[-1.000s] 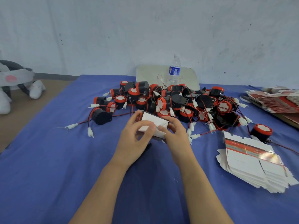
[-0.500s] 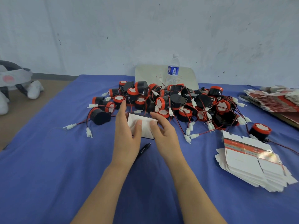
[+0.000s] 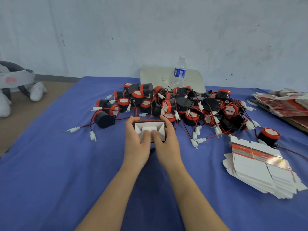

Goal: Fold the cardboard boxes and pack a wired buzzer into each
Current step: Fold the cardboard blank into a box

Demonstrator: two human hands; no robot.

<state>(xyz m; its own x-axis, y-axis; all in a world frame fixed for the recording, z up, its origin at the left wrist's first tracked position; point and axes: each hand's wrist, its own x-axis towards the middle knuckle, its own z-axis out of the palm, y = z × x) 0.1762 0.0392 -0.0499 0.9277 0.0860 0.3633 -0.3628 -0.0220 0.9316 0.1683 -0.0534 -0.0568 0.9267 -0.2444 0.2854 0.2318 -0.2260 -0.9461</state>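
Both hands hold one small cardboard box (image 3: 150, 130) just above the blue table cover (image 3: 50, 172). The left hand (image 3: 135, 144) wraps its left side, the right hand (image 3: 166, 144) its right side, and both thumbs press on the white flaps facing the camera. The flaps appear folded in, though blur obscures the detail. Just beyond the grip lies the pile of black-and-red wired buzzers (image 3: 175, 105). Well to the right of the grip sits a stack of flat unfolded boxes (image 3: 260, 169).
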